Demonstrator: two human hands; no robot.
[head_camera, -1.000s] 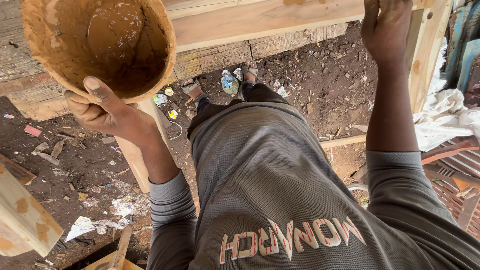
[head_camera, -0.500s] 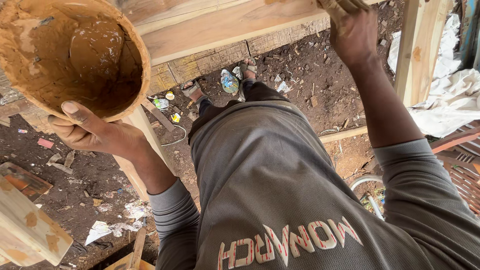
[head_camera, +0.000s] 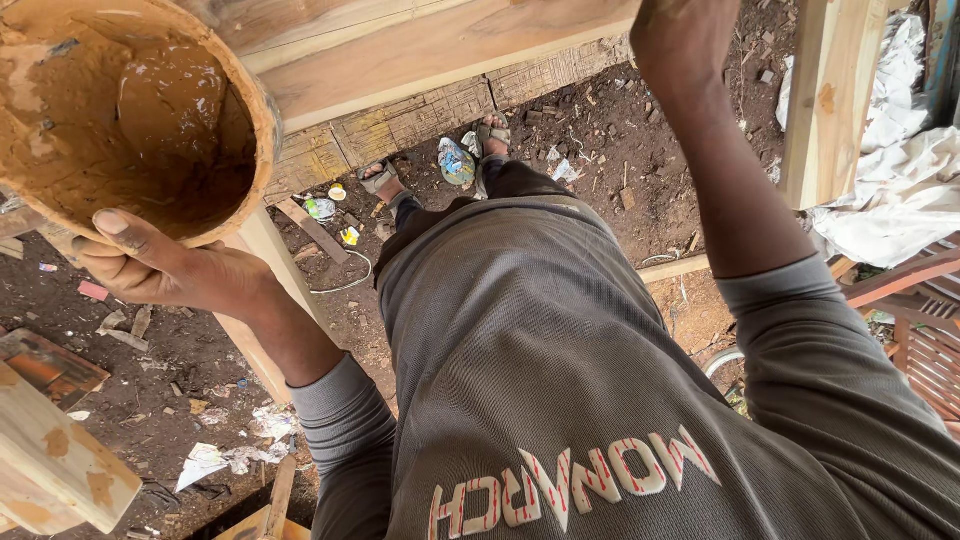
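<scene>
My left hand (head_camera: 165, 268) grips the near rim of a round bowl (head_camera: 262, 130) at the upper left, thumb laid over the edge. Brown paste (head_camera: 130, 130) smears the inside of the bowl and pools at its bottom. My right hand (head_camera: 685, 35) is raised at the top edge against a pale wooden beam (head_camera: 430, 50); its fingers are cut off by the frame, so what it holds stays hidden. I stand in a grey long-sleeved shirt, with my sandalled feet (head_camera: 490, 130) on dark dirt below.
A wooden frame of pale planks spans the top, with an upright post (head_camera: 830, 100) at right and a leg (head_camera: 265, 250) under the bowl. White cloth (head_camera: 900, 200) lies at right. Paper scraps, wood offcuts (head_camera: 50, 470) and litter dot the dirt floor (head_camera: 180, 380).
The bowl and my left hand have come closer and lower in view. My right hand has risen toward the top edge, along the beam.
</scene>
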